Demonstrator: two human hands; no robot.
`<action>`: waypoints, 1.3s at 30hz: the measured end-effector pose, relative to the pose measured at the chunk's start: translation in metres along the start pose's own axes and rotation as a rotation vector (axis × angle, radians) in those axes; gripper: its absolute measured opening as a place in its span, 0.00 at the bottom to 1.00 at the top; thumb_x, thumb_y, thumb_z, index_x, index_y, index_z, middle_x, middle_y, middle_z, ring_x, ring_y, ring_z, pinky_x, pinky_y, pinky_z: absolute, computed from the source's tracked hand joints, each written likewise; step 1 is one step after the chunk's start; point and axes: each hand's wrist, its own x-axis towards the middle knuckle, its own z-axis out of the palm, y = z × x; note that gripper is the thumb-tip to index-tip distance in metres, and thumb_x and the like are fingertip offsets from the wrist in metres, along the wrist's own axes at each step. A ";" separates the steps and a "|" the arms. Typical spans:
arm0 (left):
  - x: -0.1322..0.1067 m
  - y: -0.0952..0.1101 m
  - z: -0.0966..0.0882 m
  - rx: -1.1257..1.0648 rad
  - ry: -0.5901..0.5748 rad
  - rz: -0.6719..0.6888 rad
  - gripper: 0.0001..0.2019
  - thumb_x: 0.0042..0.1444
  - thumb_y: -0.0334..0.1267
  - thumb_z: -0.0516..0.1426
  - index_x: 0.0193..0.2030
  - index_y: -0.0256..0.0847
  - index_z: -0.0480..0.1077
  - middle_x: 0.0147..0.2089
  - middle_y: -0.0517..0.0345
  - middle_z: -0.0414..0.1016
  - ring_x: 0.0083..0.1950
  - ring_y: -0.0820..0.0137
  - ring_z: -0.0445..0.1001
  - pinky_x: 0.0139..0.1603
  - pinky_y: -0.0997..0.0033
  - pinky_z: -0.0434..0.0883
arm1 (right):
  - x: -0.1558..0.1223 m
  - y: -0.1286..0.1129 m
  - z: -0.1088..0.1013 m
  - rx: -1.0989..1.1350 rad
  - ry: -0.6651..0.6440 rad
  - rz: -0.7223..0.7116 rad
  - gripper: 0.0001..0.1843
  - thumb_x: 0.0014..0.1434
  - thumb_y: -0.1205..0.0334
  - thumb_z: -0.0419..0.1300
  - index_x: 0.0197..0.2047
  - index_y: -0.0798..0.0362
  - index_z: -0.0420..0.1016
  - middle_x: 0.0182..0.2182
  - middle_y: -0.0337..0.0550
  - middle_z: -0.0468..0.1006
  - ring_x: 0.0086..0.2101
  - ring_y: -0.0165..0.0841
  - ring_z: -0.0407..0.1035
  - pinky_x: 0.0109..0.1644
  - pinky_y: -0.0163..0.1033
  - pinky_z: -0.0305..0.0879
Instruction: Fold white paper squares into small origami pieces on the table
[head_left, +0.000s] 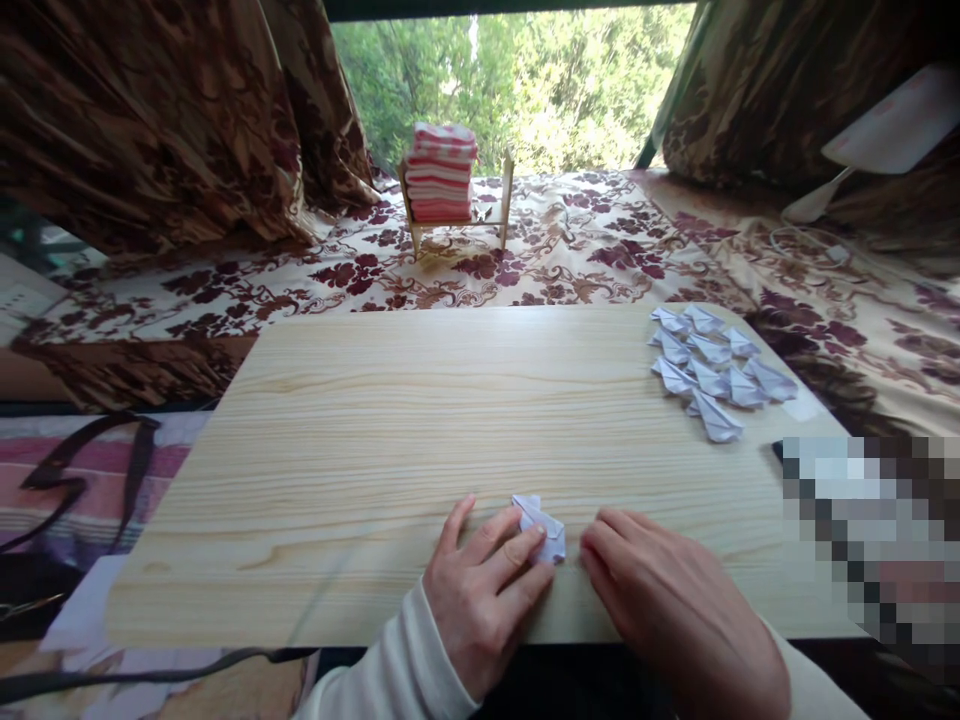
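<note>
A small folded white paper (551,540) lies near the front edge of the wooden table. My left hand (487,570) holds it down, with fingertips on top and the thumb along its near edge, and covers part of it. Just to the right of the paper, my right hand (660,570) rests on the table with its fingers curled in. I see nothing in that hand, and a gap separates it from the paper. At the table's far right corner lie several folded white paper pieces (709,350) with pointed shapes, grouped close together.
The pale wooden table (375,420) has rounded corners. A blurred-out object (862,530) is at its right edge. Behind it, a small rack (454,224) holds stacked pink-and-white cloths (442,175) on flowered fabric. A white lamp (892,125) stands right; white paper sheets (86,610) lie lower left.
</note>
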 end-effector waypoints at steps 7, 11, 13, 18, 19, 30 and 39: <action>0.001 0.001 0.002 -0.022 0.020 -0.023 0.12 0.61 0.33 0.48 0.45 0.44 0.71 0.54 0.60 0.72 0.58 0.63 0.64 0.65 0.49 0.41 | -0.035 -0.001 0.006 0.091 -0.046 -0.207 0.25 0.56 0.76 0.44 0.56 0.55 0.61 0.34 0.44 0.72 0.32 0.33 0.67 0.34 0.35 0.64; 0.002 0.001 0.003 -0.016 0.041 -0.014 0.15 0.62 0.33 0.45 0.46 0.44 0.71 0.54 0.59 0.72 0.57 0.63 0.64 0.64 0.49 0.43 | -0.036 -0.005 0.012 0.029 -0.088 -0.203 0.31 0.52 0.78 0.47 0.61 0.59 0.55 0.33 0.45 0.71 0.32 0.35 0.66 0.34 0.37 0.66; 0.003 0.001 0.003 -0.013 0.037 -0.012 0.16 0.62 0.32 0.44 0.47 0.44 0.71 0.53 0.59 0.72 0.57 0.63 0.64 0.64 0.49 0.43 | -0.034 -0.005 0.013 0.015 -0.078 -0.206 0.32 0.50 0.78 0.47 0.60 0.61 0.56 0.32 0.45 0.71 0.31 0.35 0.66 0.33 0.38 0.67; 0.004 0.001 0.003 -0.018 0.039 -0.021 0.17 0.62 0.32 0.44 0.48 0.45 0.71 0.53 0.59 0.73 0.57 0.65 0.64 0.65 0.51 0.42 | -0.030 -0.007 0.016 0.018 -0.014 -0.203 0.31 0.46 0.80 0.47 0.56 0.64 0.60 0.31 0.45 0.71 0.30 0.35 0.65 0.30 0.37 0.66; 0.004 0.001 0.003 -0.016 0.040 -0.022 0.17 0.62 0.32 0.44 0.48 0.45 0.71 0.53 0.60 0.73 0.58 0.65 0.64 0.65 0.51 0.42 | -0.029 -0.008 0.017 0.025 -0.013 -0.199 0.31 0.46 0.80 0.47 0.56 0.64 0.60 0.31 0.45 0.71 0.30 0.35 0.65 0.30 0.37 0.66; 0.002 0.001 -0.001 -0.027 -0.032 -0.025 0.16 0.60 0.33 0.45 0.49 0.44 0.70 0.55 0.60 0.71 0.59 0.63 0.63 0.65 0.52 0.42 | -0.027 -0.003 0.012 0.001 0.027 -0.221 0.27 0.49 0.79 0.45 0.54 0.61 0.62 0.30 0.43 0.70 0.29 0.34 0.64 0.31 0.37 0.63; 0.002 0.002 0.000 -0.044 -0.020 -0.044 0.16 0.60 0.36 0.45 0.49 0.45 0.70 0.55 0.60 0.71 0.59 0.63 0.62 0.63 0.52 0.43 | -0.018 -0.012 0.013 -0.035 0.117 -0.148 0.19 0.53 0.78 0.46 0.45 0.60 0.69 0.28 0.42 0.69 0.28 0.34 0.63 0.29 0.38 0.57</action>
